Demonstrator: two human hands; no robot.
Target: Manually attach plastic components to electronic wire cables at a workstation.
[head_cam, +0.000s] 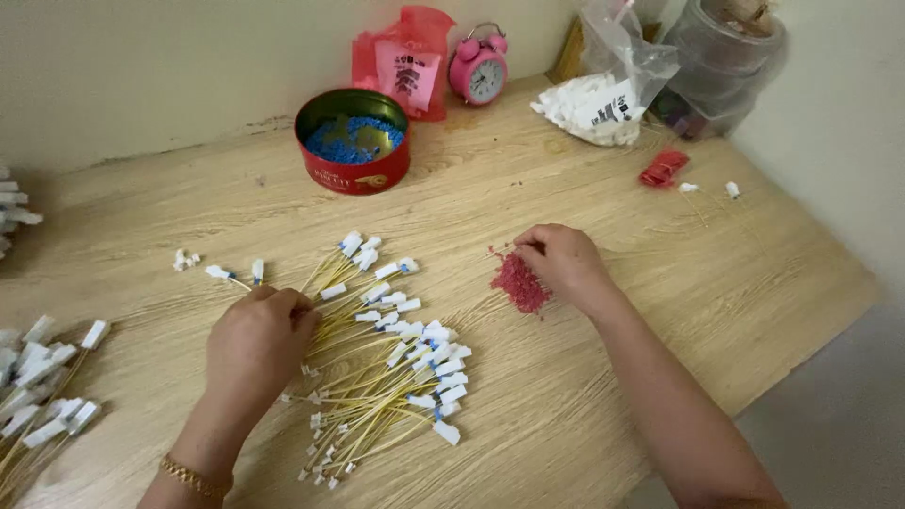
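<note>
My left hand [256, 341] rests fingers curled on a fan of thin yellow cables [377, 377] with white connector ends [436, 358], gripping some of them near the middle of the wooden table [613, 396]. My right hand [561, 262] pinches with closed fingertips at the top edge of a small heap of tiny red pieces [519, 283] just right of the cables. A gold bracelet [193, 478] is on my left wrist.
A round red tin [353, 141] of blue pieces stands at the back. Behind it are a red bag [407, 61] and a pink alarm clock [479, 68]. A clear bag of white parts [594, 104] and a jar [726, 57] sit back right. More white-ended cables [42, 386] lie at the left edge.
</note>
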